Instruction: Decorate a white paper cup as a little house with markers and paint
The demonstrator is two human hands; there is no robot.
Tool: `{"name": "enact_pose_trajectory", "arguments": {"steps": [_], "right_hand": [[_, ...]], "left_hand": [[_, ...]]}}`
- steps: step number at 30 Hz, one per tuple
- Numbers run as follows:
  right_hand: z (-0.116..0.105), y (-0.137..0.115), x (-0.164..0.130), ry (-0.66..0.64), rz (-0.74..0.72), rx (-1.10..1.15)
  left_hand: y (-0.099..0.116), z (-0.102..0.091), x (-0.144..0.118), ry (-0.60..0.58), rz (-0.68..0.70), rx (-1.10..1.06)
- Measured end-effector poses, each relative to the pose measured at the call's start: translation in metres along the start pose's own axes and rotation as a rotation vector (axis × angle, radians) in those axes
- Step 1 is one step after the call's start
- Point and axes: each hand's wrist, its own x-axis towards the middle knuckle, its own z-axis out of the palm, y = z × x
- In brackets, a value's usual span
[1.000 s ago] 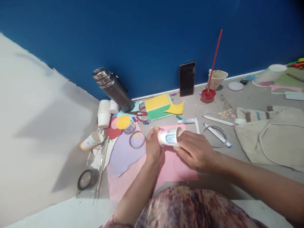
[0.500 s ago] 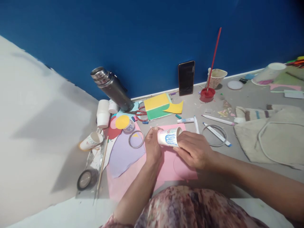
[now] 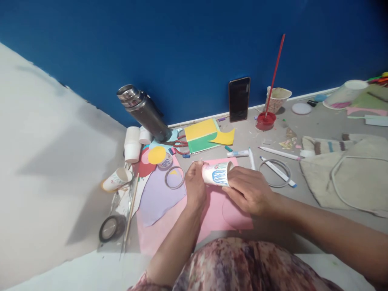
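A white paper cup (image 3: 217, 174) with blue scribbled lines and small coloured marks lies sideways between my hands. My left hand (image 3: 195, 182) is closed around its base end on the left. At the open rim, my right hand (image 3: 251, 190) grips the cup, the fingertips partly hidden by it. Pink paper (image 3: 216, 210) lies on the table beneath, with a round outline on its right part. Just left of my left hand a grey ring (image 3: 175, 187) rests on purple paper (image 3: 159, 198). A second grey ring (image 3: 289, 178) lies over a marker right of my right hand.
A steel flask (image 3: 148, 117), white cups (image 3: 132, 145) and red-handled scissors (image 3: 181, 144) stand or lie at back left. A phone (image 3: 239, 99) leans on the blue wall. A red pot (image 3: 265, 122) holds a stick. Beige cloth (image 3: 357, 173) lies right; black tape (image 3: 108, 228) lies left.
The view has shifted very slightly. Both hands still hold the cup in nearly the same position, with its drawn side turned a little.
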Motion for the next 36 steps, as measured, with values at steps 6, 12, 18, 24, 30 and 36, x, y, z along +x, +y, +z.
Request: {"name": "enact_pose_trajectory", "arguments": {"steps": [6,12,18,24,30,36], "right_hand": [[-0.003,0.003,0.006,0.048,0.495,0.391],[0.001,0.03,0.01,0.233,1.199,1.365],[0.005,0.042,0.012,0.249,1.262,1.563],[0.003,0.036,0.014,0.2,1.276,1.664],[0.004,0.033,0.014,0.164,1.28,1.712],[0.004,0.032,0.013,0.165,1.277,1.735]], "left_hand": [[0.007,0.001,0.004,-0.009,0.03,-0.057],[0.005,-0.008,0.003,-0.112,0.085,-0.069],[0.01,-0.009,-0.003,-0.252,0.145,-0.112],[0.012,-0.009,-0.002,-0.342,0.231,-0.086],[0.01,-0.01,-0.001,-0.274,0.372,0.008],[0.007,-0.008,-0.003,-0.235,0.42,0.058]]}}
